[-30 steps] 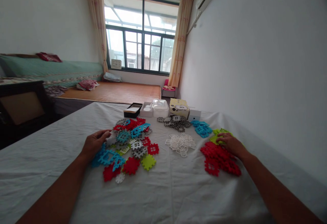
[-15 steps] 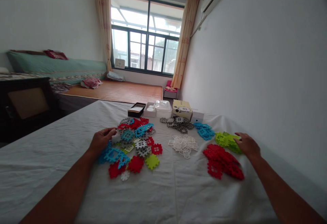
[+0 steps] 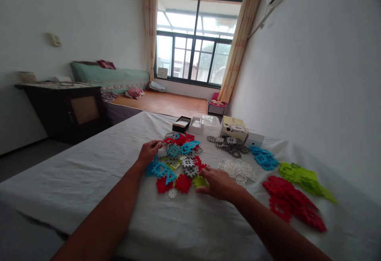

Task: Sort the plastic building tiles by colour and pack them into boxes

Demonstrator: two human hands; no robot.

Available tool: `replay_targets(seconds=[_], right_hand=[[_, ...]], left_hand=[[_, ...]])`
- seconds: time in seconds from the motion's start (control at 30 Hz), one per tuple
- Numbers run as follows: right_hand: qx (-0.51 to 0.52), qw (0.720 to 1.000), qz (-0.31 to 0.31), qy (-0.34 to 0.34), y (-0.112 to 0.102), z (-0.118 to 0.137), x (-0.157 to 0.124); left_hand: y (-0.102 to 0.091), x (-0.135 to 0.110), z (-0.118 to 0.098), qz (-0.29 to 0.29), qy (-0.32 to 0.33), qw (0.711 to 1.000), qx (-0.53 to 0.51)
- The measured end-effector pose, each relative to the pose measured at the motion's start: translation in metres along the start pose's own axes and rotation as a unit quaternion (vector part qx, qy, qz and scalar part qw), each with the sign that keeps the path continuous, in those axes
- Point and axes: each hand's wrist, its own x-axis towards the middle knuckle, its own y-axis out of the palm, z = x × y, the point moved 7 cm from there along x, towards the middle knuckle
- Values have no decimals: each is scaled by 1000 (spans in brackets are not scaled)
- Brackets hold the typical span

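My left hand (image 3: 149, 152) rests at the left edge of a mixed heap of plastic interlocking tiles, its fingers drawn together; whatever lies between them is hidden. Over the near right side of that heap is my right hand (image 3: 219, 182), thumb and fingers apart around a lime green tile (image 3: 199, 181). I cannot tell whether it touches the tile. Beside that tile lies a red tile (image 3: 183, 183), with a small white round piece (image 3: 172, 193) in front. Blue tiles (image 3: 159, 168) sit just below my left hand, and grey tiles (image 3: 189, 166) fill the middle.
Sorted piles lie to the right: grey pieces (image 3: 230, 146), white pieces (image 3: 236, 169), blue pieces (image 3: 264, 158), lime green pieces (image 3: 303, 177) and red pieces (image 3: 290, 199). Behind them stand a black box (image 3: 181, 124), a clear plastic container (image 3: 211, 125) and a yellow box (image 3: 235, 128).
My right hand has come left from the lime green pile to the green tile at the mixed heap. My left hand stays beside the heap. The view has turned left.
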Motion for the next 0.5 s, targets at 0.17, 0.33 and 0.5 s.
replay_targets(seconds=[0.17, 0.33, 0.5], right_hand=[[-29, 1000, -12, 3, 9, 4, 2], [-21, 998, -55, 29, 2, -13, -8], [8, 989, -130, 73, -17, -56, -34]], left_hand=[[4, 2, 0, 12, 9, 1000, 8], [6, 3, 0, 14, 10, 1000, 16], [4, 2, -2, 20, -7, 999, 30]])
